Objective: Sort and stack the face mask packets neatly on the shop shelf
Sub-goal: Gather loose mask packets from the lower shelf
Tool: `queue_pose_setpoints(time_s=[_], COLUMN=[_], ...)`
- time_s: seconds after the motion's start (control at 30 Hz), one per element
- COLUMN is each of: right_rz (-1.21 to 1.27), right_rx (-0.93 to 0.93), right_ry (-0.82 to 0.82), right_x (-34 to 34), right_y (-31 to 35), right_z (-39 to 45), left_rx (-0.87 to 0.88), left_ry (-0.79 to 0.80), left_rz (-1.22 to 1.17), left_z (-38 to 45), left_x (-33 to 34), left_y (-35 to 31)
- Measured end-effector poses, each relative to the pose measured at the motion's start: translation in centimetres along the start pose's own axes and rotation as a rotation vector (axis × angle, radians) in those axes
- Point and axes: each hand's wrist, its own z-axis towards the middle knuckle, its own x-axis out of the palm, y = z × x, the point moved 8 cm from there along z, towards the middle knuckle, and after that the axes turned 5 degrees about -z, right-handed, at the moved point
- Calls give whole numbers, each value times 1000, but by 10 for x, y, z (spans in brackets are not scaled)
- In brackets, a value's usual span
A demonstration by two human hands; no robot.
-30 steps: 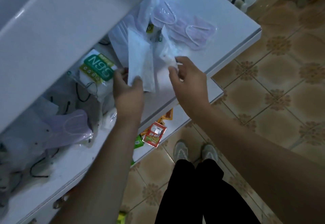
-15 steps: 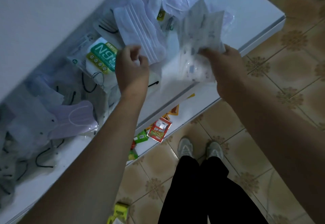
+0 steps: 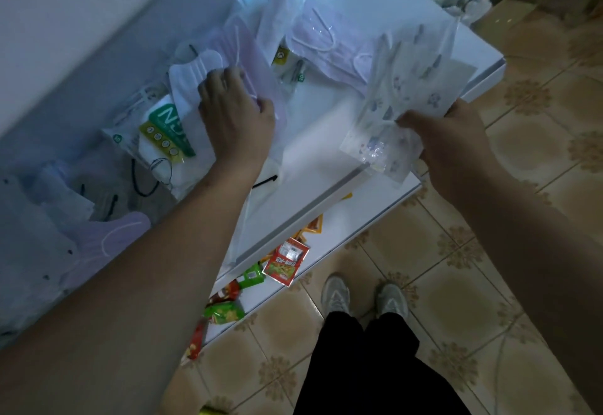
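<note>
We see a bundle of clear plastic packets of white face masks with small printed patterns [image 3: 404, 88] held up over the front right part of the white shop shelf [image 3: 326, 140]. Our right hand [image 3: 456, 144] grips the bundle at its lower edge, fingers curled round the plastic, thumb side toward the shelf. The bundle is blurred, so we cannot count the packets in it.

To the left of the bundle, our left hand [image 3: 235, 117] rests on a loose heap of packets on the same shelf, its fingers [image 3: 222, 80] bent down onto a white pleated mask packet [image 3: 186, 78] and a pale lilac one [image 3: 241, 52] beside it; whether they clamp anything, we cannot tell. Just left of that hand lies a white packet with a green N95 label [image 3: 163, 131], black ear loops trailing below it. Behind the bundle sits a clear bag of lilac masks with white loops [image 3: 319, 33]. Further left along the shelf lies another lilac mask [image 3: 114, 235].

On the lower shelf [image 3: 326, 238], below the bundle, red and green snack sachets [image 3: 284, 261] lie scattered. Beyond it are the tiled floor [image 3: 489, 251] and our grey shoes [image 3: 336, 294].
</note>
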Motion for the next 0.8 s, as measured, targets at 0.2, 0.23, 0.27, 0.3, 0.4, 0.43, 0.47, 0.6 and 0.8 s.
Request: queue_pose_setpoints(time_s=[0.2, 0.23, 0.27, 0.3, 0.4, 0.43, 0.47, 0.6, 0.8], right_rz=[-52, -60, -67, -73, -68, -68, -68, -38, 21], right_rx=[9, 12, 15, 18, 32, 34, 31, 16, -7], right_ry=[68, 70, 74, 79, 83, 83, 84, 94, 160], right_x=[4, 5, 5, 6, 5, 5, 6, 13, 31], right_y=[3, 2, 1, 1, -2, -2, -3, -1, 6], right_z=[17, 19, 20, 20, 20, 19, 18, 13, 1], left_rx=[5, 22, 40, 52, 6, -34, -74, -139, -501], left_ry=[196, 175, 147, 121, 109, 107, 93, 44, 227], left_rz=[24, 63, 66, 41, -225, -329, -406, -571, -966], left_z=[48, 53, 57, 59, 60, 59, 58, 61, 26], left_x=[42, 39, 34, 28, 16, 11, 5, -26, -20], left_y=[-23, -24, -23, -21, -5, 0, 4, 18, 39])
